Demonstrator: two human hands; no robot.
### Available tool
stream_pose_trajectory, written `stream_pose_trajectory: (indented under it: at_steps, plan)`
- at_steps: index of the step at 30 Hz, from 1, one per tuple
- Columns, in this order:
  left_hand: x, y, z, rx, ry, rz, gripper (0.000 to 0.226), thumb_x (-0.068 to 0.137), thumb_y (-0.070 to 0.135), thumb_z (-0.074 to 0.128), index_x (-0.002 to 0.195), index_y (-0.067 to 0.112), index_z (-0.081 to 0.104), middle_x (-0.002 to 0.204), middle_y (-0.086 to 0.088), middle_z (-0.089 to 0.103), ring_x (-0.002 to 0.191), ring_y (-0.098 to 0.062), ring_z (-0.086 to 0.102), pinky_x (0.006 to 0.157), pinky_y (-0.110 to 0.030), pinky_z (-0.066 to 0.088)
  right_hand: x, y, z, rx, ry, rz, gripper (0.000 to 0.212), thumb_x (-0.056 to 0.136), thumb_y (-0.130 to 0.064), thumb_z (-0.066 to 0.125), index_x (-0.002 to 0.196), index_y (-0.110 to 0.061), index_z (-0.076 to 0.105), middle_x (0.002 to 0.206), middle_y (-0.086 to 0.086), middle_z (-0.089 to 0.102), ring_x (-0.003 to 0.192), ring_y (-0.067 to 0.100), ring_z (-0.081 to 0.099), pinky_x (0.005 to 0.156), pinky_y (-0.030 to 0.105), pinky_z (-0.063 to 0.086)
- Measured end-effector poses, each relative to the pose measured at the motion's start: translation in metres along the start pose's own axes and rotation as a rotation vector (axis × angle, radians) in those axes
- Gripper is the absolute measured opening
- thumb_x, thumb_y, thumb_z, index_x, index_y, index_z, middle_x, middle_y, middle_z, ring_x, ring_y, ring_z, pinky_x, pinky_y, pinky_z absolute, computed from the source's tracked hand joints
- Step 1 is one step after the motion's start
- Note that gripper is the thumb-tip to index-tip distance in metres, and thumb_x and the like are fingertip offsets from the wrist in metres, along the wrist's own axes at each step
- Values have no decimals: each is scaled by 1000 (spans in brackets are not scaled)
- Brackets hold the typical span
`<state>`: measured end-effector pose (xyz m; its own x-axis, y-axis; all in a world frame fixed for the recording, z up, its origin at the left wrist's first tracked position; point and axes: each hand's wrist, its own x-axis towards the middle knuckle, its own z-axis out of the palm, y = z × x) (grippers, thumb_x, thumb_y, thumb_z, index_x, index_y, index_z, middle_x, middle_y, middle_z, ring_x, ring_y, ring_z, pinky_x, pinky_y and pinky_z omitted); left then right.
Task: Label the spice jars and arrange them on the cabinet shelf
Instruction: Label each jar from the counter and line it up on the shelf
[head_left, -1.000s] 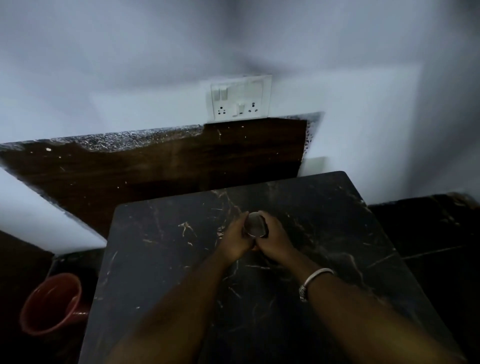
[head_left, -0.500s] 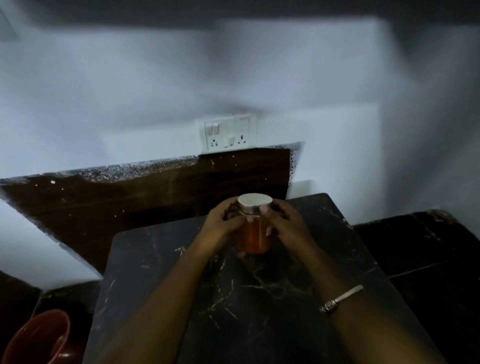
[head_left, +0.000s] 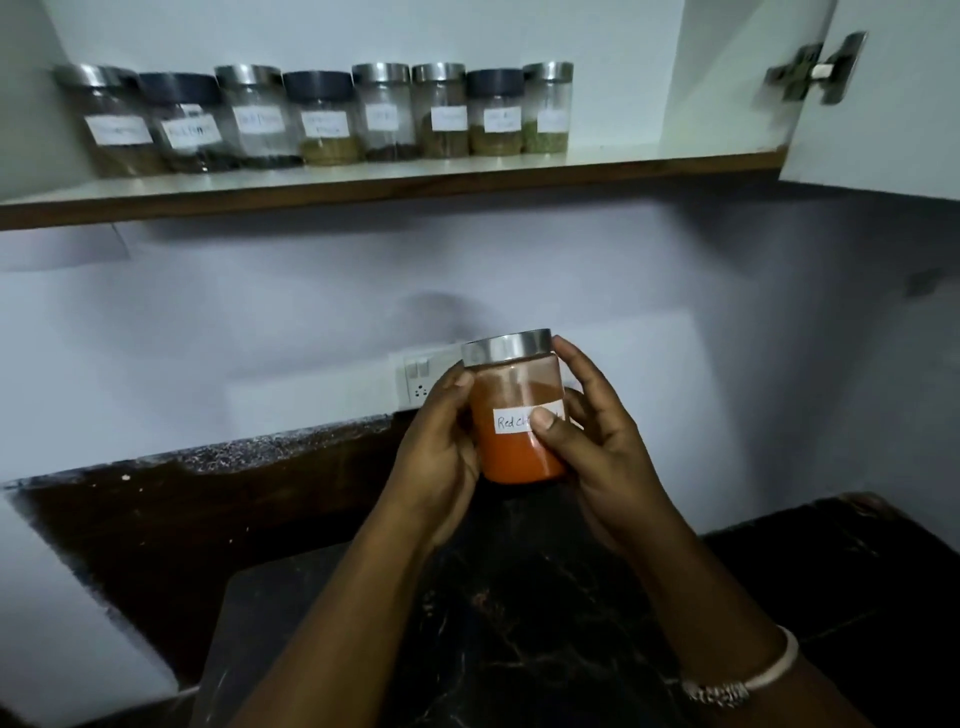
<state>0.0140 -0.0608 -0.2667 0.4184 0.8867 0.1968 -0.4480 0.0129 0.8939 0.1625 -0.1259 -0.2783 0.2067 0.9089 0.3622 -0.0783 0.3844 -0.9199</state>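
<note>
A glass spice jar (head_left: 511, 447) of orange-red powder with a silver lid is held upright in the air in front of the wall, well below the shelf. My left hand (head_left: 439, 457) grips its left side. My right hand (head_left: 602, 447) grips its right side, the thumb pressed on a white handwritten label (head_left: 511, 419) that begins "Red ch". The cabinet shelf (head_left: 395, 179) runs across the top of the view. On it several labelled jars (head_left: 322, 119) stand in a row from the left, with bare shelf to the right of the last jar (head_left: 546, 109).
The open cabinet door (head_left: 878, 93) with its metal hinge hangs at the upper right. A switch and socket plate (head_left: 418, 375) sits on the wall behind the jar. Below my arms lies the black marble table (head_left: 519, 623), with a dark wooden panel (head_left: 182, 519) to its left.
Both hands have raised the jar from the table into the air, and my view has tilted up, bringing the shelf and its jars into sight.
</note>
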Motion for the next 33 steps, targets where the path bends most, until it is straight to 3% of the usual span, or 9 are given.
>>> stream_pose_trajectory:
  at_steps: [3,8,13,17,19,22,25,29,33]
  plan:
    - [-4,12,18,122,-57,74,48,98,47,52,134,16,62,128,-17,70,118,-35,68,94,-50,59,-6,-13,4,-31,10,-89,66,90,-27,72,146,-51,45,129,-17,69,122,9,67,87,34,63]
    - [-5,25,29,131,-76,128,42,95,47,58,129,22,66,124,-10,73,113,-29,72,82,-38,61,-10,-31,1,105,19,-80,56,93,-22,63,143,-45,52,132,-3,70,125,21,67,93,44,61]
    - [3,36,40,177,-138,160,42,89,55,61,122,32,69,120,-2,75,109,-22,74,78,-31,61,-9,-50,-5,-36,45,-141,58,93,-27,63,141,-55,49,133,-7,69,122,13,68,84,25,60]
    - [38,78,75,243,-211,252,38,95,49,57,126,32,67,123,2,75,111,-18,73,82,-31,62,25,-96,-19,-108,105,-248,60,92,-31,63,145,-54,47,134,-2,69,122,14,68,85,21,59]
    - [70,107,101,284,-235,287,40,95,46,57,128,26,66,123,-1,74,112,-20,73,88,-36,62,57,-127,-30,-152,128,-294,62,91,-32,63,147,-53,45,131,-5,70,119,12,69,88,28,62]
    - [128,152,140,398,-235,325,39,101,45,55,133,24,62,123,0,74,106,-18,73,80,-32,61,118,-173,-49,-258,141,-298,71,93,-33,70,153,-48,37,134,7,65,121,22,67,97,44,60]
    - [196,181,167,501,-185,322,36,104,40,55,132,19,64,125,-4,73,111,-23,70,85,-37,58,186,-203,-73,-358,152,-277,75,93,-26,75,154,-45,36,127,12,63,112,27,69,89,48,62]
    - [278,187,186,618,16,310,30,98,32,68,118,10,70,120,-9,73,114,-30,68,101,-45,54,275,-208,-107,-514,182,-230,84,89,-20,78,157,-39,31,109,-4,62,92,13,68,65,22,58]
    - [345,154,189,594,179,219,23,89,23,79,102,6,69,108,-16,74,97,-32,74,91,-49,62,345,-182,-132,-716,192,-125,67,87,-15,79,146,-12,47,132,13,65,113,27,65,95,41,58]
